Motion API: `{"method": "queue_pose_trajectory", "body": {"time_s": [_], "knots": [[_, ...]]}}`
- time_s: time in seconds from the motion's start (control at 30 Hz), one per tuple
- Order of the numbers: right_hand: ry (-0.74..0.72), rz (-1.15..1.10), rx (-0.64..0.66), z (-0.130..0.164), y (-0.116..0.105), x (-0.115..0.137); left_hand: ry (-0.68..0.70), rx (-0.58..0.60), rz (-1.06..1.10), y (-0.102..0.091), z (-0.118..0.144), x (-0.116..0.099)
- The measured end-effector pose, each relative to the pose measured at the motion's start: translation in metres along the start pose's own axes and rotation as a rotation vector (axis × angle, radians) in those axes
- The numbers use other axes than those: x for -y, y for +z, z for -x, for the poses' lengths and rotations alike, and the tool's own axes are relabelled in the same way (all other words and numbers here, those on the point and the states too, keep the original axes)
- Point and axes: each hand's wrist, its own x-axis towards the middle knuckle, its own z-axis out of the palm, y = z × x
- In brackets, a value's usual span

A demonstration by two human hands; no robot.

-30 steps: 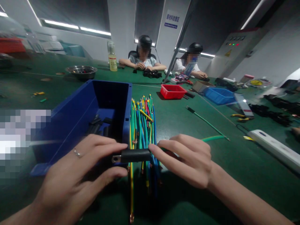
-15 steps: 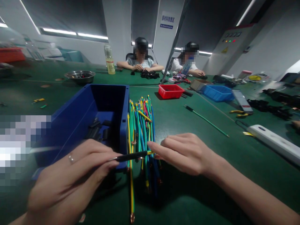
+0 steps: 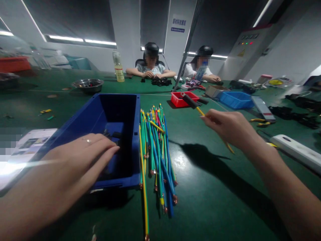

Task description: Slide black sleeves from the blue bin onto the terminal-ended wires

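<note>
Wire (image 3: pixel 200 111) with a black sleeve on its tip sticks up toward 11 o'clock from the right hand (image 3: pixel 232 129), whose fingers are closed around it. No writing on it can be read. The left hand (image 3: pixel 82 154) reaches flat into the blue bin (image 3: pixel 80 124), fingers loosely spread over small black pieces (image 3: pixel 111 134). At 3 o'clock of the bin lies a pile of colored wires (image 3: pixel 155 147) on the green table (image 3: pixel 213 187).
</note>
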Motion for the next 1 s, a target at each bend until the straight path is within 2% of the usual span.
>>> {"method": "queue_pose_trajectory", "body": {"time_s": [0.03,0.07,0.13,0.2,0.33,0.57,0.67,0.83,0.9,1.0], "knots": [[0.127,0.062,0.114,0.000,0.006,-0.011,0.013,0.092,-0.074,0.001,-0.002,0.002],[0.246,0.119,0.234,0.001,0.013,-0.021,0.038,0.121,-0.117,0.003,-0.003,0.004],[0.412,0.168,0.417,0.004,0.026,-0.036,0.070,0.143,-0.130,0.009,-0.004,0.006],[0.479,0.163,0.484,0.007,0.037,-0.046,0.109,0.092,-0.131,0.015,-0.003,0.006],[0.538,0.119,0.492,0.015,0.046,-0.057,0.135,0.030,-0.176,0.016,0.006,0.009],[0.499,-0.029,0.482,0.026,0.040,-0.070,0.319,0.154,-0.171,0.016,0.023,0.016],[0.499,-0.045,0.462,0.032,0.039,-0.076,0.344,0.140,-0.197,0.022,0.023,0.010],[0.499,-0.057,0.392,0.039,0.036,-0.089,0.373,0.083,-0.374,0.027,0.019,-0.006],[0.549,-0.055,0.396,0.038,0.038,-0.096,0.383,0.055,-0.428,0.026,0.018,-0.012],[0.672,-0.060,0.455,0.035,0.047,-0.105,0.353,0.074,-0.465,0.026,0.019,-0.018]]}}
